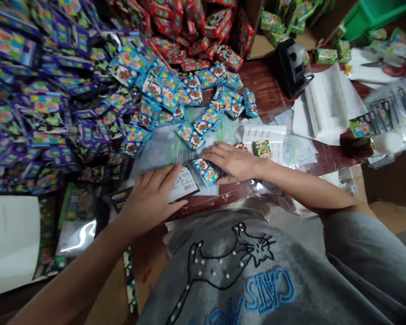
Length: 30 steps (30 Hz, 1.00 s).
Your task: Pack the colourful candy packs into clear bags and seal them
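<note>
My left hand (152, 192) lies with its fingers stretched out and thumb apart on a dark-edged printed card (184, 184) with a white barcode panel. Part of that card is hidden under the hand. Just right of it, my right hand (235, 161) curls round a small blue box (205, 172), its thumb near the lower edge and fingers at the upper side. Beneath and behind both hands spread clear plastic bags (162, 151). A small green box (262, 149) sits beyond my right wrist, with a red one (242, 146) partly covered beside it.
Purple boxes (47, 108) heap at the left, blue ones (169, 90) in the middle, red ones (196, 27) behind. A black tape dispenser (292, 67), sticker sheet (265, 135), white paper stack (328, 104), brown bottle (357, 145) and scissors (392, 70) occupy the right.
</note>
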### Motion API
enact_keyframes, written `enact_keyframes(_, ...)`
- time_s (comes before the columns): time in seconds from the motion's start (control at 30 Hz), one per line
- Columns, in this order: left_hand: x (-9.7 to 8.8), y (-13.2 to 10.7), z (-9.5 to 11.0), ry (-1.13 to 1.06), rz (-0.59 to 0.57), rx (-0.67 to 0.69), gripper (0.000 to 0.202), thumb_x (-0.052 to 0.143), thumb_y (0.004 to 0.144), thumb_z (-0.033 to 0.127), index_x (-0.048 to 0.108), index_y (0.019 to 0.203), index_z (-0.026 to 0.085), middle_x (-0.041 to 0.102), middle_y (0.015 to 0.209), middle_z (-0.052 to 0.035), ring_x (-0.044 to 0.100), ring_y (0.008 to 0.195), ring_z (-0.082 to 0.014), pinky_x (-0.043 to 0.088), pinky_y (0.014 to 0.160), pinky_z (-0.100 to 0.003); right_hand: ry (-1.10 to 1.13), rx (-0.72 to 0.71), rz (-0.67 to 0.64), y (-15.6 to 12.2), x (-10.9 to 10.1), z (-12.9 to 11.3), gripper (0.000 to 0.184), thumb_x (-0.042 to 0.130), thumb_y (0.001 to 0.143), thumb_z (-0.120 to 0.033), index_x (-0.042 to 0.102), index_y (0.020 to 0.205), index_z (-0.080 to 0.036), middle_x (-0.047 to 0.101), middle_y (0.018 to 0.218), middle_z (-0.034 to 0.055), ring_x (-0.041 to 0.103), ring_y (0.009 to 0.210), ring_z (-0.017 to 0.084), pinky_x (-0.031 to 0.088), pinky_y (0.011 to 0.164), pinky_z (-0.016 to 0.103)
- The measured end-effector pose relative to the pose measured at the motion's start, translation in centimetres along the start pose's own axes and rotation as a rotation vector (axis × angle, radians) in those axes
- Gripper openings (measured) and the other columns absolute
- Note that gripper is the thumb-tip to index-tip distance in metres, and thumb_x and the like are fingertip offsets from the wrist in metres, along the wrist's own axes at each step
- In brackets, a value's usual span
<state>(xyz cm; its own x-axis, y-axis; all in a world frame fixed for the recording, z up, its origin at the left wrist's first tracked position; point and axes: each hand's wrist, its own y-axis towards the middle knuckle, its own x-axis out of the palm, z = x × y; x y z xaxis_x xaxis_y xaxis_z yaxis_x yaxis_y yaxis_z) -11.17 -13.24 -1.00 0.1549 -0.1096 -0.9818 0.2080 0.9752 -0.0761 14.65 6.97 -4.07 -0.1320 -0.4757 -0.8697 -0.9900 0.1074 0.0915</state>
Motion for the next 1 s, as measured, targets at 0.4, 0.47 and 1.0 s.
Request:
enact_keyframes(0.4,1.4,-1.9,3.4,-0.143,0.205,-0.109,0.091,0.081,0.093,0.043,0.036,0.168,0.019,0.063,0.151,-0.0219,0.063,0.138,-0.0417,0.050,0.117,-0.055,-0.072,-0.001,0.043,0.8,0.4,-5.3,0.084,0.086,0.091,-0.040,0.047,0.159,-0.011,0.063,0.145,0.0204,0.060,0.138,0.038,0.020,0.136,0.072)
enact_keyframes(0.47,1.7,-1.6,3.5,-0.149,0.204,-0.093,0.089,0.080,0.094,0.042,0.037,0.168,0.019,0.062,0.152,-0.0217,0.062,0.139,-0.0418,0.049,0.118,-0.055,-0.050,0.001,0.030,0.4,-0.1,-5.2,0.094,0.082,0.095,-0.043,0.033,0.169,-0.011,0.063,0.149,0.0219,0.059,0.143,0.037,0.016,0.138,0.071)
enact_keyframes(1.0,1.5,-0.4,4.1,-0.164,0.255,-0.111,0.082,0.076,0.096,0.048,0.042,0.166,0.022,0.065,0.150,-0.0201,0.065,0.134,-0.0408,0.048,0.115,-0.055,-0.037,0.081,0.085,-2.0,-4.6,-1.8,0.081,0.085,0.081,-0.069,0.055,0.136,-0.018,0.066,0.131,0.0156,0.060,0.128,0.039,0.008,0.132,0.084)
